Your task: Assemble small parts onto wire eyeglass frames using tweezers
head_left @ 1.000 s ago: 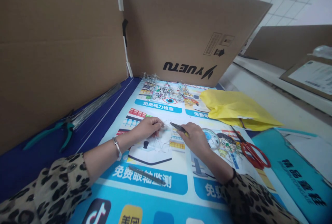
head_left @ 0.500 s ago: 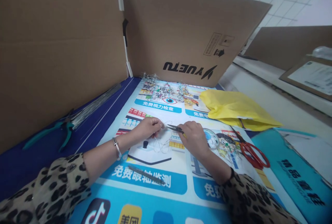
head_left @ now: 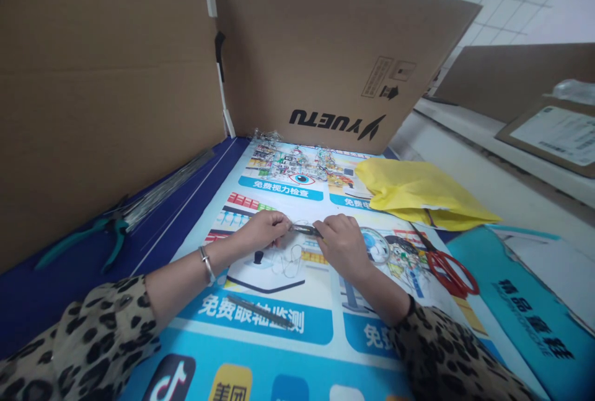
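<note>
Thin bent wire [head_left: 292, 261] hangs in loops over the printed mat, its upper end pinched in the fingers of my left hand [head_left: 268, 229]. My right hand [head_left: 343, 245] is closed around the handles of small needle-nose pliers [head_left: 304, 230]. The pliers' jaws point left and meet the wire right at my left fingertips. Most of the handles are hidden in my palm. Below my hands a thin dark grey rod or strip [head_left: 260, 312] lies on the mat.
Teal-handled pliers [head_left: 116, 230] and a bundle of straight wires [head_left: 167, 190] lie at left. Red scissors [head_left: 450, 273], a yellow bag [head_left: 421, 193] and a teal bag [head_left: 525, 308] are at right. Tangled wire pieces [head_left: 297, 162] lie before the cardboard wall [head_left: 344, 48].
The pliers' jaws, apart half a second ago, have come together at the wire by my left fingertips. My right hand has shifted slightly left.
</note>
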The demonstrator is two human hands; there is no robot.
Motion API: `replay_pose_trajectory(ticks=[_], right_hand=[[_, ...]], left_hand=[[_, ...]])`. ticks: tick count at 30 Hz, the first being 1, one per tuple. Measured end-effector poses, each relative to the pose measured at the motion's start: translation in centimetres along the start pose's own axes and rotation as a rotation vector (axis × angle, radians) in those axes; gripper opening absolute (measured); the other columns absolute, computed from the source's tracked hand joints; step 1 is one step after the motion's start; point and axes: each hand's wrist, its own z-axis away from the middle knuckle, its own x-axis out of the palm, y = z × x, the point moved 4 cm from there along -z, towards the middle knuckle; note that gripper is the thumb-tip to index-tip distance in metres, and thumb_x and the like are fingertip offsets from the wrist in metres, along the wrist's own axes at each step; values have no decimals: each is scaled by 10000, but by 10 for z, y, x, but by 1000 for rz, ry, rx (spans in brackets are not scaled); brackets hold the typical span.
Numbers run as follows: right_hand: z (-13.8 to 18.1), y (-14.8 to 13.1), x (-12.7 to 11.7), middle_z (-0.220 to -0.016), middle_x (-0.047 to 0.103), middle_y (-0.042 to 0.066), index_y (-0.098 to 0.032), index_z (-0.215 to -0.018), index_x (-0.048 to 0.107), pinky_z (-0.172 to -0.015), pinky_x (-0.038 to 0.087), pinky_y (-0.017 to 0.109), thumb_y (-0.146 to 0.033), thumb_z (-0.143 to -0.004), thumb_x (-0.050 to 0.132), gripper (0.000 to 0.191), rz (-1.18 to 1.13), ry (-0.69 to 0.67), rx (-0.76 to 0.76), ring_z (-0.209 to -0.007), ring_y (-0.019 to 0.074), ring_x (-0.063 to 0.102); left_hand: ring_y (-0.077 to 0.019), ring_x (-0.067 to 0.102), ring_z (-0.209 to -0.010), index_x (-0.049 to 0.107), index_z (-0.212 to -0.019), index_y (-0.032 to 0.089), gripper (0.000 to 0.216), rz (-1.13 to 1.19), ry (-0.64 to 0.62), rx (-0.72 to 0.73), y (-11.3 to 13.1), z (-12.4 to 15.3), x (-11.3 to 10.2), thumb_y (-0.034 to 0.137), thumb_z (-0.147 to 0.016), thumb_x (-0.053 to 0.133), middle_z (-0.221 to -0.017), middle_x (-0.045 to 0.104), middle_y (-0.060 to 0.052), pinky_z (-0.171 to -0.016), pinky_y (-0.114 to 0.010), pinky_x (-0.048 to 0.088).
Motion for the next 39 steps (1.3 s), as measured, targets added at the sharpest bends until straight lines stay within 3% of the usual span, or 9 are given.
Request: replay_pose_trajectory(ticks=[8, 25, 39], right_hand=[[2, 3, 1, -811, 555, 55, -192, -930, 621, -736, 272, 326, -211, -805, 523, 161, -10, 14, 42, -811, 195, 427], [-2, -5, -5, -765, 537, 63, -184, -896, 615, -703, 256, 348, -160, -869, 426, 192, 177, -24, -87, -761, 193, 402], [-2, -5, -3, -755, 536, 63, -189, -885, 622, -694, 257, 329, -183, -839, 477, 152, 104, -33, -72, -776, 196, 413]], left_hand=[[-65, 402, -374, 542, -690, 153, 167, -8, 4, 4, 4, 2, 0, 282, -767, 469, -442, 504, 40, -401, -177, 303], [-78, 426, -396, 541, -683, 160, 247, -59, 1, 18, 0, 1, -1, 374, -782, 470, -466, 537, 21, -413, -189, 301], [-71, 421, -383, 530, -679, 166, 203, -34, -4, 5, 1, 2, 0, 330, -788, 480, -448, 525, 35, -418, -181, 310]])
